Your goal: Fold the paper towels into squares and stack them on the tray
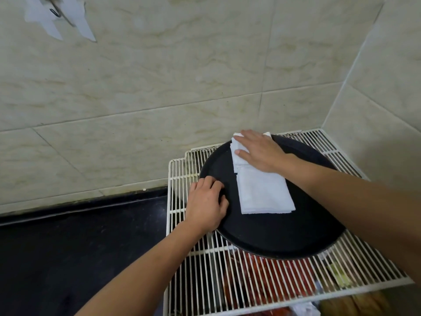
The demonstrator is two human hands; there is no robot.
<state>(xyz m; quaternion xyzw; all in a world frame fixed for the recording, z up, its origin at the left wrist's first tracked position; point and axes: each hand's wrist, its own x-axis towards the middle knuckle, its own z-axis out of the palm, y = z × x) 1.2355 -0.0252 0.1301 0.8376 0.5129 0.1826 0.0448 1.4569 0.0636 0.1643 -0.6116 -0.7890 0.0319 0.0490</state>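
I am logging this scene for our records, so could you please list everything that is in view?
round black tray: one, black, on the rack.
folded white paper towels: apparently two adjoining piles, white, on the tray's far half.
white wire rack: one, white, under the tray, in the wall corner.
black countertop: one, black, left of the rack.
beige tiled wall: beige, behind and to the right.
white paper sheets: count unclear, white, clipped on the wall, upper left.
red items: count unclear, red, beneath the rack.
left hand: grips the tray's left rim.
right hand: rests flat on the far pile.
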